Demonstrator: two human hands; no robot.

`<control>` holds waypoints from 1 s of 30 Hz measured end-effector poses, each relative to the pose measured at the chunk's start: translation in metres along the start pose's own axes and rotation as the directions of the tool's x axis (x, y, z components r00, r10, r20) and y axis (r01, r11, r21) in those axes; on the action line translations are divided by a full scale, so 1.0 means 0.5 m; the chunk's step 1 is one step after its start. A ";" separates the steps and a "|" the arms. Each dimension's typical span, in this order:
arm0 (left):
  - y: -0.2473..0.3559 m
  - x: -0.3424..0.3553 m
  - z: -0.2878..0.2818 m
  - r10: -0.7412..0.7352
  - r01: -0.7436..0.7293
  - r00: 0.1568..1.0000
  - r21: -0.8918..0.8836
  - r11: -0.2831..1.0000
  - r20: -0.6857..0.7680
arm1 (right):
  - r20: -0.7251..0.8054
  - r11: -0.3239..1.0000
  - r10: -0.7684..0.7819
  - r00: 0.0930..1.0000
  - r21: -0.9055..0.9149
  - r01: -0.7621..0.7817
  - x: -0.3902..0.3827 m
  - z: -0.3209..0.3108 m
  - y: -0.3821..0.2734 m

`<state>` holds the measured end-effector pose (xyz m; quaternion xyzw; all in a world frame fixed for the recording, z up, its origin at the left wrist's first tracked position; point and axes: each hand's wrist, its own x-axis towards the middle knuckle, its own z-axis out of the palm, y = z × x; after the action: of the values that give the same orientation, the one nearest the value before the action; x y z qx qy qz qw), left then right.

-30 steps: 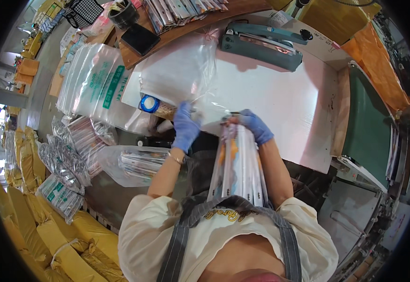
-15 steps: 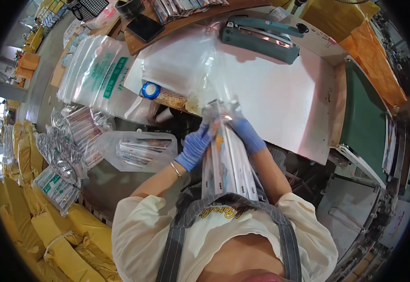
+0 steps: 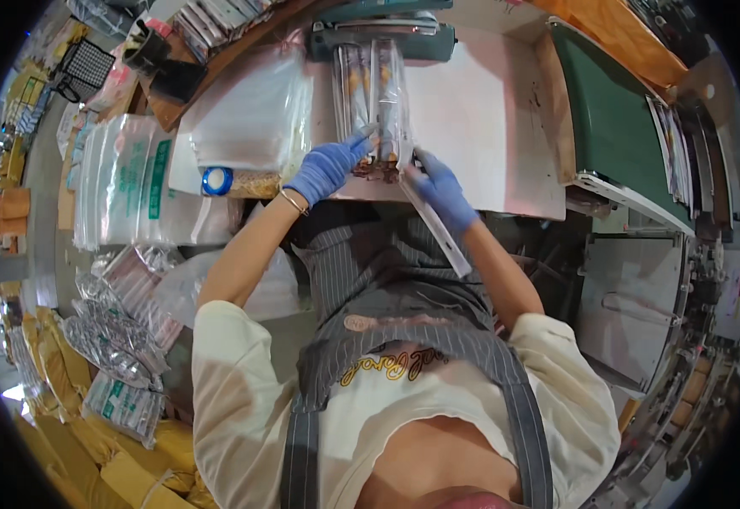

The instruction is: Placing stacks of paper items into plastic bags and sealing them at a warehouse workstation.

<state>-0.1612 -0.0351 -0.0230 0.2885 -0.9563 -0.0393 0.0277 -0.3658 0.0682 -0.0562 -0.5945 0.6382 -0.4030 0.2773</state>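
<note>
Two long, clear-wrapped packs with orange print [image 3: 357,89] lie side by side on the white worktop, their far ends against a grey-green bar sealer [image 3: 383,47]. My left hand [image 3: 327,170], in a blue glove, grips the packs' near left part with curled fingers. My right hand [image 3: 442,191], also blue-gloved, has its fingers closed on a long, narrow white pack [image 3: 438,229], which slants down past the worktop's front edge. A stack of clear bags [image 3: 243,110] lies left of my hands, with a roll with a blue rim [image 3: 215,181] below it.
A wooden shelf [image 3: 234,34] holds packets and a dark cup [image 3: 145,55] at back left. Printed plastic bags [image 3: 124,182] overhang at left, above bagged bundles [image 3: 115,339]. Yellow sacks [image 3: 107,458] lie lower left. A green panel [image 3: 616,127] stands at right.
The bundle has moved up from against my body onto the worktop by the sealer. My right hand now holds one narrow pack apart from it. The view has shifted.
</note>
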 end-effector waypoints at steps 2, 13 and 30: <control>-0.032 -0.021 0.018 0.044 -0.048 0.992 -0.024 0.999 -0.118 | -0.002 0.947 -0.161 0.987 -0.281 0.154 -0.107 -0.039 -0.034; 0.022 0.023 -0.043 -0.116 0.111 0.993 0.119 0.987 0.028 | 0.277 0.874 0.358 0.892 0.236 -0.424 -0.356 -0.259 -0.084; -0.022 0.044 -0.418 -0.126 -0.072 0.725 -0.256 0.964 -0.677 | -0.231 0.880 -0.447 0.864 -0.286 0.379 0.274 -0.299 -0.335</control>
<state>-0.1577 -0.0687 0.1845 0.2902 -0.8592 -0.0572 0.4175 -0.4201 -0.0333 0.1803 -0.6803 0.5710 -0.4592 0.0162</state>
